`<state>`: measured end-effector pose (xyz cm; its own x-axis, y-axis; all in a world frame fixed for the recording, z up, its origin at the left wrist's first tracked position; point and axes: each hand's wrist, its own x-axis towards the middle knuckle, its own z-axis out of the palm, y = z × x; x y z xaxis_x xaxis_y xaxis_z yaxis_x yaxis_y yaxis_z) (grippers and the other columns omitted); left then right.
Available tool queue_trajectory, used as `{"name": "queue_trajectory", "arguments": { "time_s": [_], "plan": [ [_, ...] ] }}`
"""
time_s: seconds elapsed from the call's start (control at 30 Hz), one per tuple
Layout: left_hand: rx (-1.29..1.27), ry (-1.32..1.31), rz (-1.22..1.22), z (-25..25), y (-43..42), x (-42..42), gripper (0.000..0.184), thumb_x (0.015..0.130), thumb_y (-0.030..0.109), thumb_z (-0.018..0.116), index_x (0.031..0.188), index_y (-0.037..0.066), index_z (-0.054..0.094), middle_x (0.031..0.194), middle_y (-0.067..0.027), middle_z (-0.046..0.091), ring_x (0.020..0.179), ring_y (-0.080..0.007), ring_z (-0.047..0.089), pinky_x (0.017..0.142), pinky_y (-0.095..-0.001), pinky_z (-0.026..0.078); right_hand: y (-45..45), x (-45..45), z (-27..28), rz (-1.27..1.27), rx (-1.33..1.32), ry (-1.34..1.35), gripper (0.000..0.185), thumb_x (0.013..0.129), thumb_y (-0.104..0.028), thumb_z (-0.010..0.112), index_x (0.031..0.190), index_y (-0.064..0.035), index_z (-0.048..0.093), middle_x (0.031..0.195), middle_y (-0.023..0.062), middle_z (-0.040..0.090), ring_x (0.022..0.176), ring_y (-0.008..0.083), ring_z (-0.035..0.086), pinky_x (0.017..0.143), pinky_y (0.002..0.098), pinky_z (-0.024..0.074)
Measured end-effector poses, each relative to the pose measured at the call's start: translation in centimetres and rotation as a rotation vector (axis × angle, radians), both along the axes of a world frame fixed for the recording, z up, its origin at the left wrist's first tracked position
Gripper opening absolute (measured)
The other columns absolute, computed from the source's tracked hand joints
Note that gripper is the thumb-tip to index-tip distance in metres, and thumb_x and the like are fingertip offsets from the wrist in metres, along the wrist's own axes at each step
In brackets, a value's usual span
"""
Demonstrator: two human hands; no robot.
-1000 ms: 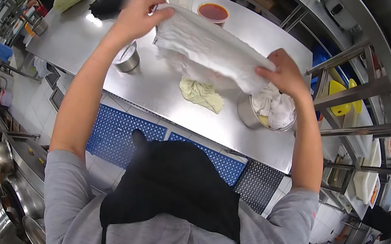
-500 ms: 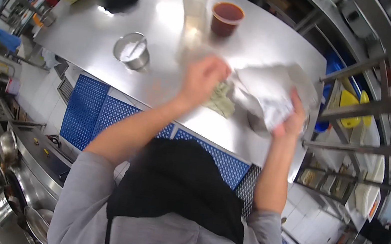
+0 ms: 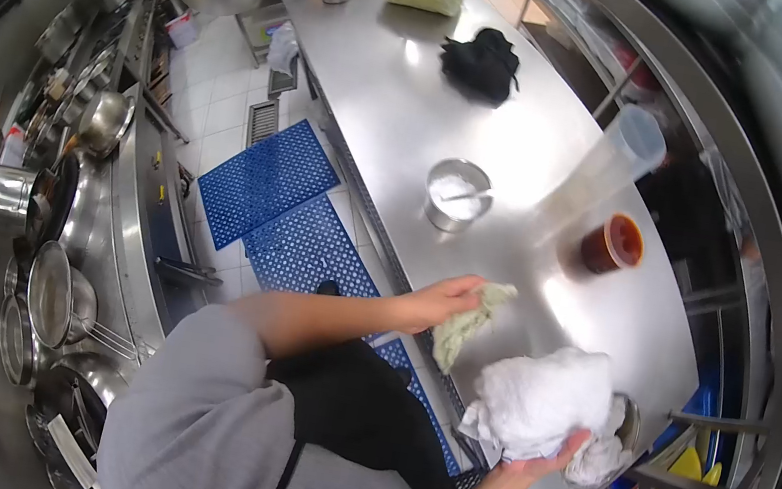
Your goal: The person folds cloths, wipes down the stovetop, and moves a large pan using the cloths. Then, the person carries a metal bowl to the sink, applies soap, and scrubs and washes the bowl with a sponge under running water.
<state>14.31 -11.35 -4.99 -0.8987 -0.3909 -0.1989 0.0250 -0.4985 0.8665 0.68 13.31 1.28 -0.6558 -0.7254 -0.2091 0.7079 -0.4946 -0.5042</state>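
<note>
Pale-green cloth [image 3: 469, 331] pinched in L hand [image 3: 444, 301], just below the steel pot [image 3: 449, 222] in view. White cloth bundle [image 3: 543, 394] sits further below & right of pot; R hand [image 3: 540, 463] cradles it w/ thumb up, fingers mostly hidden. To do it well: firm L grip, green cloth clear of pot; R palm well under bundle so no folds slip. Red tub [image 3: 613, 244] is right of pot, so steer both cloths clear, esp. loose ends.

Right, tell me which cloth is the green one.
The small pale green cloth in the left hand. The bulkier cloth in the right hand and the crumpled cloth by the metal pot are white.
</note>
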Motion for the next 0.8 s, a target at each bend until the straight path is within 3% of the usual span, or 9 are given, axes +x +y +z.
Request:
{"name": "queue_trajectory", "arguments": {
  "time_s": [0.07, 0.27, 0.3, 0.37, 0.43, 0.5, 0.57, 0.77, 0.8],
  "plan": [
    [0.379, 0.087, 0.055, 0.2, -2.0, 4.5, 0.045, 0.104, 0.028, 0.033, 0.147, 0.014, 0.025, 0.129, -0.0076, 0.053, 0.112, -0.0204, 0.057, 0.093, -0.0413, 0.05, -1.5, 1.2, -0.7, 0.24, -0.213, 0.023, 0.063, 0.092, -0.04, 0.05, 0.142, -0.0035, 0.038, 0.143, 0.0163, 0.043, 0.13, 0.0367, 0.042, 0.108, 0.0524, 0.0356],
    [0.658, 0.281, 0.29, -3.2, -8.7, 18.4, 0.055, 0.101, 0.051, 0.024, 0.139, 0.014, 0.041, 0.128, -0.0069, 0.056, 0.113, -0.0242, 0.058, 0.097, -0.0449, 0.047, -16.9, 10.6, 0.7, 0.539, 0.178, 0.301, 0.08, 0.091, -0.062, 0.042, 0.147, -0.0071, 0.03, 0.147, 0.0165, 0.037, 0.131, 0.0378, 0.041, 0.109, 0.0538, 0.034],
    [0.695, 0.223, 0.383, -2.5, -8.7, 19.7, 0.064, 0.099, 0.058, 0.02, 0.131, 0.011, 0.05, 0.123, -0.0066, 0.059, 0.112, -0.0252, 0.058, 0.098, -0.0449, 0.045, -18.8, 10.8, 1.0, 0.58, 0.053, 0.207, 0.081, 0.089, -0.064, 0.044, 0.147, -0.0089, 0.03, 0.147, 0.0162, 0.037, 0.131, 0.0385, 0.041, 0.108, 0.0563, 0.0332],
    [0.655, 0.333, 0.44, -8.1, -10.7, 22.8, 0.053, 0.101, 0.049, 0.033, 0.125, 0.007, 0.053, 0.119, -0.0078, 0.061, 0.112, -0.0247, 0.059, 0.097, -0.0443, 0.047, -23.9, 13.1, 4.0, 0.645, -0.154, 0.097, 0.084, 0.086, -0.067, 0.048, 0.147, -0.0125, 0.031, 0.148, 0.0157, 0.036, 0.131, 0.0397, 0.04, 0.108, 0.0613, 0.0317],
    [0.563, 0.128, 0.645, -6.9, -12.5, 27.9, 0.034, 0.099, 0.03, 0.049, 0.12, 0.005, 0.056, 0.116, -0.0101, 0.062, 0.109, -0.0244, 0.061, 0.096, -0.0432, 0.049, -28.7, 16.6, 4.3, 0.632, -0.178, 0.362, 0.082, 0.086, -0.067, 0.047, 0.147, -0.0143, 0.032, 0.147, 0.0151, 0.038, 0.132, 0.0396, 0.039, 0.109, 0.0616, 0.0294],
    [0.527, 0.073, 0.777, -6.9, -14.3, 31.8, 0.036, 0.09, 0.004, 0.057, 0.126, 0.001, 0.052, 0.117, -0.0132, 0.061, 0.109, -0.0274, 0.061, 0.096, -0.0427, 0.049, -33.5, 18.5, 3.4, 0.82, -0.226, 0.151, 0.081, 0.087, -0.065, 0.047, 0.148, -0.0143, 0.03, 0.147, 0.0148, 0.038, 0.133, 0.0393, 0.039, 0.109, 0.0613, 0.0299],
    [0.526, 0.008, 0.986, -6.7, -15.4, 34.8, 0.038, 0.088, 0.0, 0.057, 0.126, -0.002, 0.051, 0.118, -0.0157, 0.06, 0.111, -0.0301, 0.06, 0.097, -0.0436, 0.049, -37.2, 20.9, 0.8, 0.837, -0.147, 0.062, 0.077, 0.089, -0.061, 0.046, 0.147, -0.0124, 0.03, 0.147, 0.0147, 0.039, 0.133, 0.0374, 0.04, 0.11, 0.0569, 0.0317],
    [0.913, 0.231, 0.908, -13.7, -19.2, 42.4, 0.036, 0.087, 0.002, 0.056, 0.121, -0.008, 0.05, 0.117, -0.0208, 0.06, 0.109, -0.0333, 0.061, 0.099, -0.0461, 0.048, -42.6, 28.3, 2.5, 0.902, -0.061, -0.035, 0.081, 0.088, -0.064, 0.046, 0.147, -0.0099, 0.03, 0.147, 0.0142, 0.039, 0.132, 0.0362, 0.041, 0.109, 0.0537, 0.0344],
    [0.888, 0.227, 0.906, -12.1, -19.6, 42.6, 0.035, 0.087, 0.003, 0.057, 0.12, -0.009, 0.05, 0.116, -0.0206, 0.061, 0.107, -0.0332, 0.062, 0.098, -0.0448, 0.048, -43.0, 28.0, 2.1, 0.904, -0.07, -0.069, 0.084, 0.085, -0.062, 0.054, 0.147, -0.0097, 0.03, 0.147, 0.0143, 0.038, 0.132, 0.0364, 0.041, 0.108, 0.0542, 0.035]
  ]
}}
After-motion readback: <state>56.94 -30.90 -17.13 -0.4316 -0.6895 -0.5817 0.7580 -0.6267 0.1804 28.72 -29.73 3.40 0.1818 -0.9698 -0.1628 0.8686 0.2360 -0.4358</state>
